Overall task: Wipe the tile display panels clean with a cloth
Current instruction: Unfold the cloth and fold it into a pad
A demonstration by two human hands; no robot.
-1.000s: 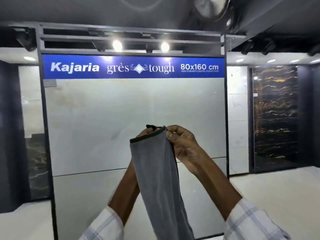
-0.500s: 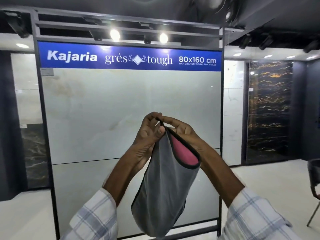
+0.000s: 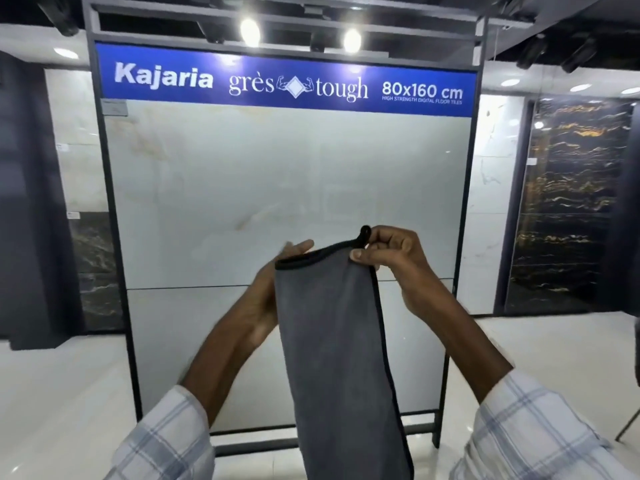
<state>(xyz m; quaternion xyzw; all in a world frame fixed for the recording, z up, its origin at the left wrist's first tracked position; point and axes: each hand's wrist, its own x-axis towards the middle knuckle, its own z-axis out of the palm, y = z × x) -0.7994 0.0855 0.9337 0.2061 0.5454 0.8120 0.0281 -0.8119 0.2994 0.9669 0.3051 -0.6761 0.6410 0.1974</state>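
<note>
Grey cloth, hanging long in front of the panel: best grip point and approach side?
Take the cloth at its black-piped top hem, near the corners, coming in from the sides. It hangs limp and long, so only a held top edge keeps it spread. The right hand pinches the right corner; the left hand is behind the other, grip hidden.

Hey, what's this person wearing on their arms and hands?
Long sleeves in a pale white and blue-grey check, left sleeve and right sleeve both pushed up toward the elbows. Left hand and right hand are bare: no gloves, rings or watch visible.
</note>
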